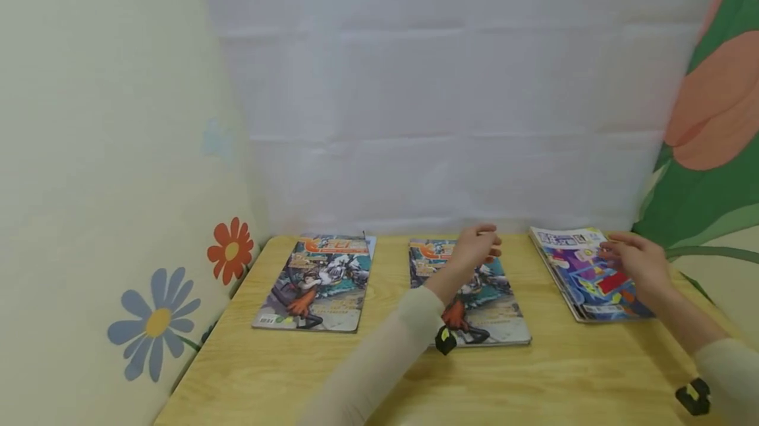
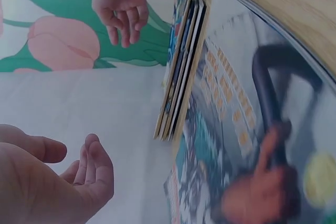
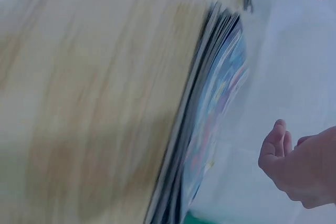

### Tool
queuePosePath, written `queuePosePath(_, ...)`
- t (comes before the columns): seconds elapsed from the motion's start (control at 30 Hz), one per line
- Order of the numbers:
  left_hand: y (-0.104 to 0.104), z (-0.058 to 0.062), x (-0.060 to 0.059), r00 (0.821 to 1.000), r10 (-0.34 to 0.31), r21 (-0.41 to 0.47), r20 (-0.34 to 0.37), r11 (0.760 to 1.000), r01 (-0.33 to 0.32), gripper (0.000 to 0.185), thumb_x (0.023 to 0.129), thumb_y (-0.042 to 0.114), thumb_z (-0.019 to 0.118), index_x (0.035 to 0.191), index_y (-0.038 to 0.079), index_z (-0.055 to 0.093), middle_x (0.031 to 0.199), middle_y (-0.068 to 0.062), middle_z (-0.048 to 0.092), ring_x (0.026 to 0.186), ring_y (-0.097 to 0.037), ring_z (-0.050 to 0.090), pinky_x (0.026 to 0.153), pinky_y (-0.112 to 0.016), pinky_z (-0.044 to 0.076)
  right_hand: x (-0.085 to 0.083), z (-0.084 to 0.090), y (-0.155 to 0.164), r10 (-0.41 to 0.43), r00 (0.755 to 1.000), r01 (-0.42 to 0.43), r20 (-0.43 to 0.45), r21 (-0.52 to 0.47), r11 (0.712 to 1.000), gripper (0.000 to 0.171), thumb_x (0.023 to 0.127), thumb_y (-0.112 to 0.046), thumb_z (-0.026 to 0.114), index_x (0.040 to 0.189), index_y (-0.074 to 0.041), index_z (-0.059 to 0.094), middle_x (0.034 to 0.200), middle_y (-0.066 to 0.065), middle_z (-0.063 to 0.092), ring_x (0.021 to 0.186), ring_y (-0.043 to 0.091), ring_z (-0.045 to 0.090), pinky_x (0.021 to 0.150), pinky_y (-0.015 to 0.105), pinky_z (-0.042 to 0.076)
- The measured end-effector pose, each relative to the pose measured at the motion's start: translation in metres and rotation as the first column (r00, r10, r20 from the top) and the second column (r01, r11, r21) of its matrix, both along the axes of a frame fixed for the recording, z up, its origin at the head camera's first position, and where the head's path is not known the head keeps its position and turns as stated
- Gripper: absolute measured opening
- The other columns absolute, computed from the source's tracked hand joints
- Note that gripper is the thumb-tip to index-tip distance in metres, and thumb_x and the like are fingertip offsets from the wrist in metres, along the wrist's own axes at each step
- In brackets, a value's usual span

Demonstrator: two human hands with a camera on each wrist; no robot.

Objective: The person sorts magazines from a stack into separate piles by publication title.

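Over the middle magazine stack (image 1: pixel 489 314) hovers my left hand (image 1: pixel 474 248), its fingers loosely bent and nothing between them. The arm and hand cover part of that orange-lettered cover. My right hand (image 1: pixel 640 265) is above the right-hand stack of magazines (image 1: pixel 599 274), which has a purple and blue cover on top; this hand holds nothing either. In the left wrist view, the left hand (image 2: pixel 68 177) shows a gap between thumb and fingers. The right wrist view shows the right hand (image 3: pixel 302 163) apart from the pile's layered edges (image 3: pixel 194 108).
Another magazine (image 1: pixel 320 284), with the same orange-lettered cover, lies at the left of the wooden table (image 1: pixel 267 373). A white cloth (image 1: pixel 450 97) hangs behind the table. Painted flower walls (image 1: pixel 157 324) stand on both sides.
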State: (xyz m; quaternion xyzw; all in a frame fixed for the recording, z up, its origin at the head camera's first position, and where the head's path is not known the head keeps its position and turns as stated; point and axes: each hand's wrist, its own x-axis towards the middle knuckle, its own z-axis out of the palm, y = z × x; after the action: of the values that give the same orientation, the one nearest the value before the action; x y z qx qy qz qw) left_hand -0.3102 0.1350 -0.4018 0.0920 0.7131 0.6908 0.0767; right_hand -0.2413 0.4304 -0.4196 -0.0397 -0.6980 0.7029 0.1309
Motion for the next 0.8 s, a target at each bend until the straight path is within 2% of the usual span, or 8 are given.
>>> queuePosePath(0.17,-0.038,0.005,0.0,0.999,-0.008,0.004,-0.032,1.0,0.008,0.032,0.1,0.01,0.061,0.132,0.009,0.065,0.107,-0.012,0.07,0.092,-0.034,0.07,0.068,-0.031,0.057,-0.005,0.006,-0.027,0.108,0.994,-0.103,-0.035,0.111,0.988,0.03,0.109,-0.012,0.041,0.132,0.004,0.05,0.094,-0.015,0.07,0.086,0.007,0.071,0.074,0.023,0.058)
queuePosePath(0.27,-0.063,0.009,-0.002,0.999,0.0,-0.005,-0.038,1.0,0.0,0.034,0.101,0.012,0.061,0.134,0.009,0.064,0.108,-0.01,0.069,0.093,-0.031,0.069,0.08,-0.04,0.058,-0.009,0.012,-0.043,0.121,0.993,-0.117,-0.019,0.138,0.983,0.033,0.108,-0.013,0.041,0.135,0.005,0.05,0.095,-0.013,0.07,0.088,0.008,0.071,0.077,0.025,0.058)
queuePosePath(0.37,-0.088,0.012,-0.003,0.998,0.021,-0.025,-0.06,0.999,-0.023,0.036,0.101,0.013,0.061,0.136,0.007,0.061,0.111,-0.01,0.068,0.095,-0.03,0.069,0.087,-0.047,0.056,-0.017,0.017,-0.06,0.125,0.992,-0.123,-0.021,0.089,0.988,0.026,0.107,-0.01,0.044,0.128,0.001,0.055,0.095,-0.007,0.072,0.087,0.011,0.072,0.076,0.027,0.059)
queuePosePath(0.47,-0.106,0.014,-0.001,0.995,0.06,-0.065,-0.074,0.996,-0.065,0.037,0.101,0.014,0.06,0.137,0.007,0.061,0.113,-0.01,0.067,0.101,-0.032,0.067,0.089,-0.048,0.055,-0.02,0.018,-0.075,0.129,0.991,-0.122,-0.03,0.179,0.976,0.031,0.107,-0.011,0.046,0.132,0.006,0.053,0.104,0.005,0.071,0.089,0.012,0.071,0.077,0.028,0.059)
queuePosePath(0.53,-0.117,0.014,0.003,0.994,0.067,-0.104,-0.088,0.992,-0.076,0.039,0.102,0.015,0.059,0.14,0.007,0.059,0.115,-0.009,0.066,0.106,-0.033,0.065,0.093,-0.049,0.053,-0.022,0.017,-0.083,0.133,0.991,-0.12,-0.029,0.287,0.95,0.038,0.106,-0.012,0.046,0.137,0.011,0.05,0.113,0.016,0.068,0.092,0.015,0.07,0.078,0.03,0.059)
queuePosePath(0.6,-0.127,0.013,0.007,0.993,0.074,-0.149,-0.088,0.985,-0.087,0.041,0.103,0.016,0.058,0.143,0.009,0.057,0.119,-0.009,0.065,0.112,-0.035,0.062,0.097,-0.052,0.05,-0.021,0.017,-0.089,0.156,0.988,-0.138,-0.011,0.409,0.902,0.041,0.106,-0.012,0.046,0.138,0.013,0.049,0.12,0.027,0.063,0.095,0.021,0.069,0.08,0.034,0.059)
queuePosePath(0.67,-0.136,0.01,0.011,0.995,0.077,-0.161,-0.07,0.983,-0.088,0.043,0.102,0.015,0.057,0.145,0.01,0.055,0.124,-0.012,0.063,0.118,-0.038,0.059,0.1,-0.054,0.047,-0.018,0.015,-0.093,0.214,0.976,-0.202,0.034,0.494,0.846,0.043,0.107,-0.014,0.045,0.138,0.015,0.047,0.126,0.033,0.059,0.1,0.029,0.068,0.084,0.042,0.058)
queuePosePath(0.8,-0.153,0.003,0.013,0.99,0.139,-0.145,0.014,0.98,-0.135,0.049,0.099,0.012,0.056,0.148,0.008,0.051,0.131,-0.02,0.059,0.121,-0.04,0.055,0.101,-0.054,0.045,-0.016,0.011,-0.106,0.363,0.92,-0.377,0.144,0.571,0.729,0.045,0.106,-0.015,0.048,0.137,0.019,0.046,0.121,0.035,0.06,0.098,0.039,0.067,0.083,0.05,0.057)
